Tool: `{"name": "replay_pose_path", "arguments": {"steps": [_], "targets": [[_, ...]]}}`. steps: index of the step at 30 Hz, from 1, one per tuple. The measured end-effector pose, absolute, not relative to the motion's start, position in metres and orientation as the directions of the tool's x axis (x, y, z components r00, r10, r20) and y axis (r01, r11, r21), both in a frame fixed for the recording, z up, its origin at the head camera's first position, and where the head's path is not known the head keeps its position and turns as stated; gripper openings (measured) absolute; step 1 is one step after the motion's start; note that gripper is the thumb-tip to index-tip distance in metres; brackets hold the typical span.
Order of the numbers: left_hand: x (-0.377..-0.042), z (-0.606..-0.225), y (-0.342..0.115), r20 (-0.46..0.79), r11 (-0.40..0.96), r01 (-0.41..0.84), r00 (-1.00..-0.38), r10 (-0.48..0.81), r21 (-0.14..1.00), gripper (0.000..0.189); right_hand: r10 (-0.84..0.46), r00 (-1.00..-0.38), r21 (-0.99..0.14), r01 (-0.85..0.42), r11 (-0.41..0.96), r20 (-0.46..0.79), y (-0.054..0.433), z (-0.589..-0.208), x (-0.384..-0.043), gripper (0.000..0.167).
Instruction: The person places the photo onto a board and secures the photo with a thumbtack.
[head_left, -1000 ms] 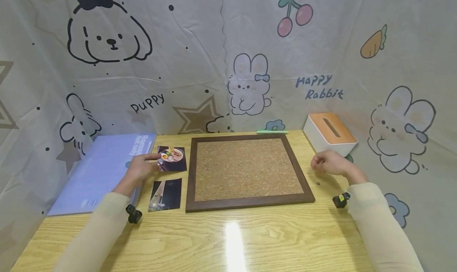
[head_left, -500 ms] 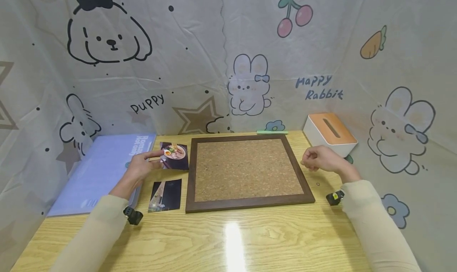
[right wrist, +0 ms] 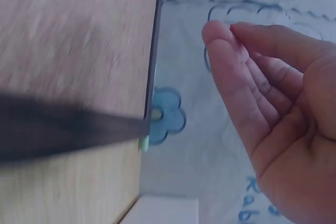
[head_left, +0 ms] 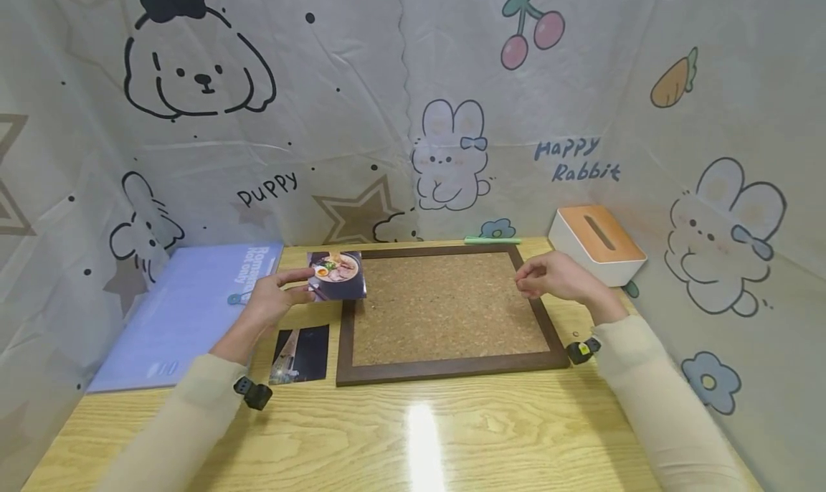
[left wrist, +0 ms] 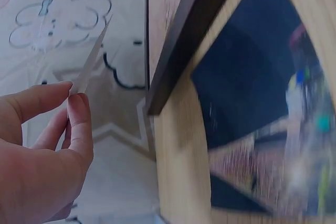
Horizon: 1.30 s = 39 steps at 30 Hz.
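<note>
Left hand (head_left: 267, 303), near the left side of the corkboard (head_left: 452, 313): the forearm, in a cream sleeve (head_left: 183, 413), reaches in from the near edge of the worktop (head_left: 335, 438). Its grip is nearly closed, thumb and fingers pinching the left edge of a food photo (head_left: 339, 278).

Right hand (head_left: 560, 277), over the corkboard's right rail: the palm is turned inward, the fingers bend, and thumb and index fingertips meet or almost meet. I cannot tell whether this grip has hold of anything; a red speck at the tips is too small to identify.

The food photo is raised above the worktop, covering the upper-left corner of the corkboard as seen from the head. It is flat and thin, almost edge-on to the left wrist, and shows a bowl with a halved egg, pinkish meat and greens against a dark ground. Nearer the person, a second photo (head_left: 302, 356), with a dark sky, lies between the corkboard and a blue folder (head_left: 183, 327).
</note>
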<state>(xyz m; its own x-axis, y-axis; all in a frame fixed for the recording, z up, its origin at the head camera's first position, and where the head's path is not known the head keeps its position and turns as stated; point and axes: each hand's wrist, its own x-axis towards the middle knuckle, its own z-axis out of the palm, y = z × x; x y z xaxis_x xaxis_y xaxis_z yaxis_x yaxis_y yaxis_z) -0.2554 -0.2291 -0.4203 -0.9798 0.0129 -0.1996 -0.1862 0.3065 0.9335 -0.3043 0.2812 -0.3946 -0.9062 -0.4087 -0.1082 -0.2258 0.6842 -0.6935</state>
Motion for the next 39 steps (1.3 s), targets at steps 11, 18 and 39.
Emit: {"name": "replay_pose_path", "arguments": {"steps": [11,18,39], "targets": [[-0.26,-0.437,-0.179,-0.207,0.261,-0.19,-0.978,0.037,0.946,0.052,-0.447,-0.89,-0.739,-0.239,0.63,-0.093,0.238,-0.396,-0.31,0.013],[-0.257,-0.448,-0.153,-0.213,0.268,-0.184,-0.974,0.083,0.946,0.049,-0.447,-0.891,-0.72,-0.257,0.645,-0.083,0.22,-0.402,-0.311,0.009],[-0.255,-0.47,-0.112,-0.157,0.584,-0.085,-0.985,0.074,0.807,0.054,-0.454,-0.883,-0.73,-0.234,0.642,-0.117,0.176,-0.415,-0.322,0.016]]}}
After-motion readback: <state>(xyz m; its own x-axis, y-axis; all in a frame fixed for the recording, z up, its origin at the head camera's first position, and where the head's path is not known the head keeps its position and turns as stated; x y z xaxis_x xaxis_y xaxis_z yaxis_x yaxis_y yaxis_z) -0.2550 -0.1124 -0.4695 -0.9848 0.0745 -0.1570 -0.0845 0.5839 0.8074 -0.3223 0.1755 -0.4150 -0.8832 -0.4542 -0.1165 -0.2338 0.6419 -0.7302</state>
